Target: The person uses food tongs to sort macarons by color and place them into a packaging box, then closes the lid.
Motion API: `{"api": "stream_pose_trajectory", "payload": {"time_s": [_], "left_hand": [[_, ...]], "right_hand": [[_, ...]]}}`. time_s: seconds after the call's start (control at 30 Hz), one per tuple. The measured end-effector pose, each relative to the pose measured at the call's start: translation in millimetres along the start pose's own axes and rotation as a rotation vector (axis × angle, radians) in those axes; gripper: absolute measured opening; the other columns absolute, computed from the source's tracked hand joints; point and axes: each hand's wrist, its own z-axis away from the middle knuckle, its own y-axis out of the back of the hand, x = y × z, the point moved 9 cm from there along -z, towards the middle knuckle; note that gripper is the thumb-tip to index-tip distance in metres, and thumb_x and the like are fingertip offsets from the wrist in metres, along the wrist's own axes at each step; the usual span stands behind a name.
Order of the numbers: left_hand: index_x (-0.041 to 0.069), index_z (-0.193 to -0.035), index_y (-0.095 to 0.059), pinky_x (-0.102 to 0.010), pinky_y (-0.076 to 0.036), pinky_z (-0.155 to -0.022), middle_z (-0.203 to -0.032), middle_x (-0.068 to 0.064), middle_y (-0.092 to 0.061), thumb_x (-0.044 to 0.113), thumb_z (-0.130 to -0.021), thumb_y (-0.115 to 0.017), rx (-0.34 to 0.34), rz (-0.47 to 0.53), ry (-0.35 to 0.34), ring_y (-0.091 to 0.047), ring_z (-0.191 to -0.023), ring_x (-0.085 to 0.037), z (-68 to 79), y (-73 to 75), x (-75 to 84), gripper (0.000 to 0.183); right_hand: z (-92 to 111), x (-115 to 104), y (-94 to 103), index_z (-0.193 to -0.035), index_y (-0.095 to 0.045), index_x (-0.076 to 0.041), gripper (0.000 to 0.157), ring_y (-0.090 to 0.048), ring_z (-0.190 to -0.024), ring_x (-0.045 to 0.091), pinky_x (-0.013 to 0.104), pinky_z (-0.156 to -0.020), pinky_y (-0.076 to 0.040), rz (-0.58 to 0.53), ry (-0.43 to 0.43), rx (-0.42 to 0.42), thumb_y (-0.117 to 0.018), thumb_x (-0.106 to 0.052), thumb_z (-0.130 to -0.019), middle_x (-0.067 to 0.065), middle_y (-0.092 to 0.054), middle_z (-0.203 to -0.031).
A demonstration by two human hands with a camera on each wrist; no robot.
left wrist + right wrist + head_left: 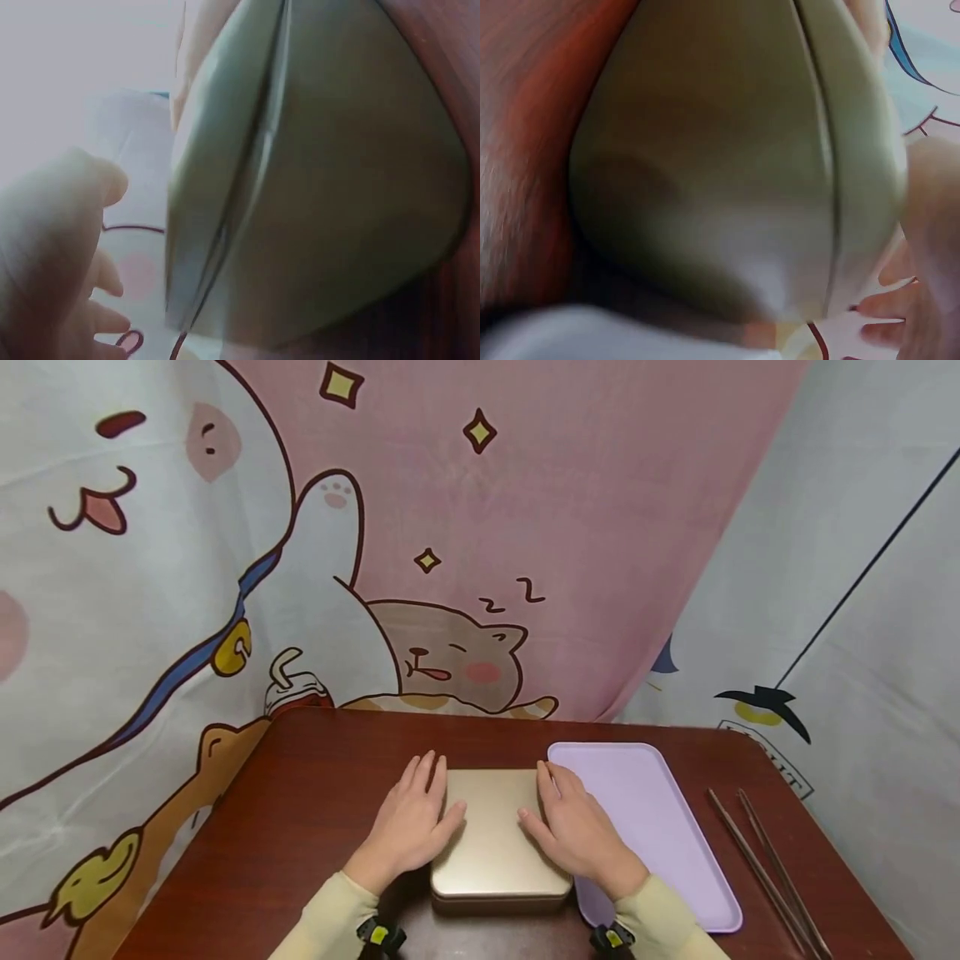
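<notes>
A gold metal tin (491, 835) with a rounded, flat lid sits between both hands near the table's front. My left hand (411, 827) is at its left side, fingers straight and pointing forward, thumb reaching over the lid. On the opposite side, my right hand (579, 833) mirrors this, with its thumb over the lid's right part. In the left wrist view, the tin's side (352, 172) and lid seam show up close. The right wrist view shows the other side (720, 172), blurred. Whether the fingertips press the tin cannot be made out.
A light purple tray (645, 802) lies right of the tin, partly beneath my right hand and forearm. Farther right is a pair of metal chopsticks (765, 868). The dark red wooden table (315, 827) ends at a cartoon-printed cloth (600, 527) behind.
</notes>
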Motion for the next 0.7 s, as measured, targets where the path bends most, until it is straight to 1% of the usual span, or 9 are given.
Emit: {"api": "stream_pose_trajectory", "payload": {"time_s": [0.1,0.2,0.27,0.37,0.53,0.7], "left_hand": [[-0.002,-0.162,-0.033,-0.065,-0.03,-0.121,-0.171,-0.026,-0.021,0.053,-0.106,-0.047,-0.075,0.021,-0.045,-0.017,-0.158,-0.048,-5.7,-12.5,11.7,0.08],[0.0,-0.165,-0.028,-0.065,-0.021,-0.125,-0.173,-0.024,-0.011,0.057,-0.106,-0.043,-0.15,0.033,-0.05,-0.005,-0.16,-0.046,-7.7,-27.0,16.4,0.084],[0.001,-0.165,-0.026,-0.065,-0.019,-0.125,-0.174,-0.023,-0.009,0.059,-0.105,-0.042,-0.173,0.038,-0.041,-0.002,-0.16,-0.045,-7.5,-34.0,15.9,0.085],[0.001,-0.165,-0.026,-0.065,-0.017,-0.126,-0.174,-0.021,-0.009,0.059,-0.105,-0.041,-0.182,0.038,-0.029,0.001,-0.161,-0.044,-6.7,-39.5,13.8,0.085],[0.0,-0.165,-0.025,-0.064,-0.015,-0.127,-0.174,-0.022,-0.009,0.059,-0.106,-0.039,-0.178,0.021,-0.041,0.004,-0.16,-0.045,-7.0,-41.4,13.6,0.084],[-0.001,-0.165,-0.025,-0.064,-0.016,-0.126,-0.174,-0.024,-0.01,0.058,-0.106,-0.039,-0.198,0.016,-0.049,0.003,-0.16,-0.047,-8.3,-42.1,14.0,0.084]], "right_hand": [[-1.6,-8.9,-10.0,-0.154,-0.04,0.013,0.08,-0.034,-0.151,0.049,0.06,-0.118,-0.038,-0.022,0.03,-0.056,-0.057,-0.047,-0.104,0.033,-0.037,-0.161],[-1.2,-11.9,-22.4,-0.157,-0.035,0.011,0.083,-0.02,-0.157,0.048,0.063,-0.121,-0.032,-0.051,0.009,-0.141,-0.05,-0.052,-0.106,0.03,-0.026,-0.168],[-0.4,-11.0,-29.4,-0.16,-0.03,0.01,0.086,-0.013,-0.159,0.046,0.064,-0.121,-0.03,-0.064,-0.021,-0.197,-0.046,-0.056,-0.107,0.027,-0.019,-0.171],[-0.2,-8.8,-35.2,-0.162,-0.025,0.009,0.089,-0.005,-0.16,0.042,0.064,-0.123,-0.028,-0.083,-0.054,-0.246,-0.042,-0.059,-0.107,0.024,-0.011,-0.173],[-0.8,-6.8,-39.0,-0.163,-0.019,0.009,0.093,0.0,-0.16,0.041,0.062,-0.124,-0.025,-0.092,-0.065,-0.274,-0.041,-0.062,-0.106,0.023,-0.004,-0.173],[-1.8,-5.7,-41.2,-0.163,-0.018,0.008,0.093,0.0,-0.16,0.041,0.061,-0.125,-0.025,-0.085,-0.067,-0.292,-0.04,-0.062,-0.106,0.023,-0.004,-0.173]]}}
